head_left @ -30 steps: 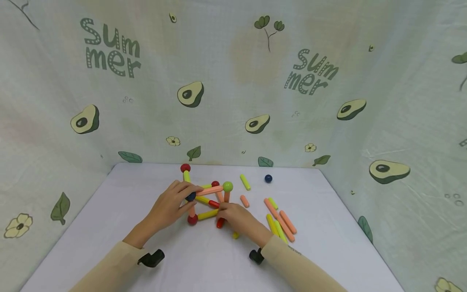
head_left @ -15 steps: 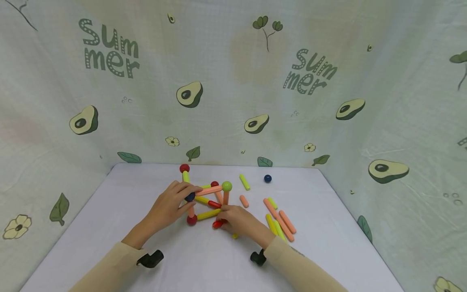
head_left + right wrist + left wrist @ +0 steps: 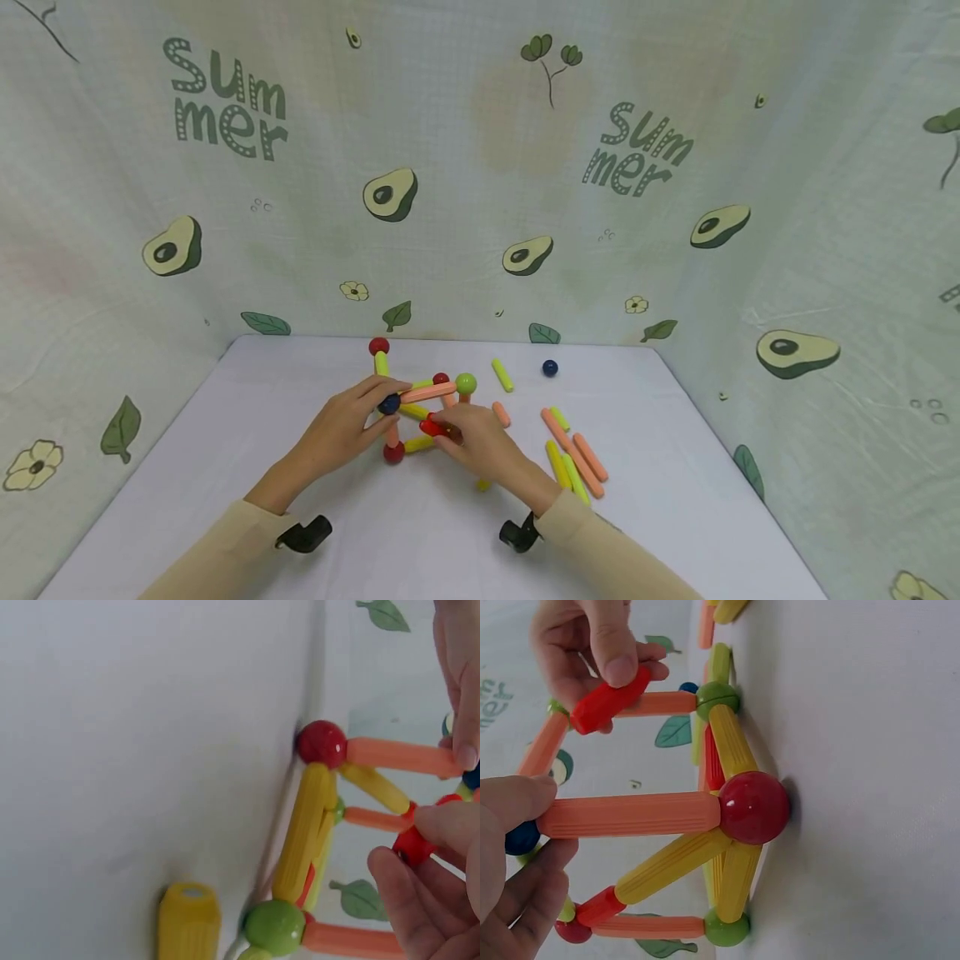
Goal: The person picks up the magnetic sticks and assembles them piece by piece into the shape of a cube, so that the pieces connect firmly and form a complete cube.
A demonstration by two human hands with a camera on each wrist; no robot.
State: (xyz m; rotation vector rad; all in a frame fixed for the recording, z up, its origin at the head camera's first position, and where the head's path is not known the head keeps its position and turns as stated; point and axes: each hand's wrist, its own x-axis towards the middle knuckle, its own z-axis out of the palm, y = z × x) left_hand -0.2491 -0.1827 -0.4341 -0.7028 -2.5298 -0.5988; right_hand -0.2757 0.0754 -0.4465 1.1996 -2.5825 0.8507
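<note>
In the head view, the red stick (image 3: 433, 428) is up at 4 o'clock from the blue ball (image 3: 388, 404). The right hand (image 3: 480, 440) has its fingers pinched tight on it. The left hand (image 3: 343, 427) has its fingers bent around the blue ball, part of the stick frame (image 3: 429, 392). Loose sticks (image 3: 573, 452) lie on the desk (image 3: 405, 542) at 3 o'clock.

A short red stick (image 3: 412, 846) is pinched by the right hand (image 3: 439, 889), while a coral stick (image 3: 397, 754) is held near one end by the left hand (image 3: 461, 690) and joined at the other to a red ball (image 3: 322, 744), which is linked by a yellow stick (image 3: 302, 832) to a green ball (image 3: 275, 928) near a separate yellow piece (image 3: 187, 926).
</note>
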